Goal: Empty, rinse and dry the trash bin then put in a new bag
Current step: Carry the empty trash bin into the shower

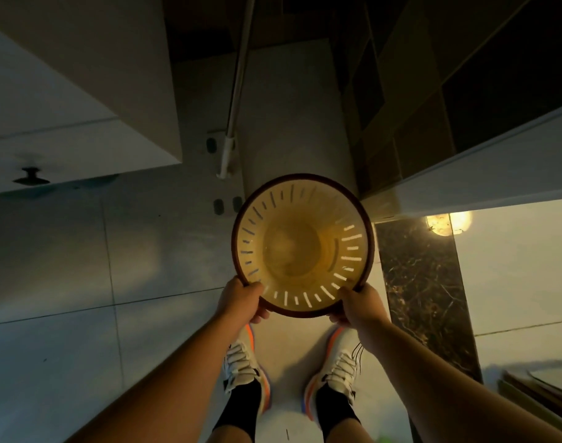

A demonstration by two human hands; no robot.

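Note:
I look straight down into a round yellow trash bin (292,247) with a dark brown rim and slotted walls. It is held upright above the floor, and its inside looks bare with no bag in it. My left hand (242,298) grips the near left part of the rim, thumb inside. My right hand (359,303) grips the near right part of the rim the same way. Both forearms reach in from the bottom of the view.
Pale floor tiles (81,266) spread to the left. A white pole (238,91) leans against the wall ahead. A dark marble threshold strip (426,282) runs on the right beside a glossy floor with a lamp reflection. My two sneakers (337,375) stand below the bin.

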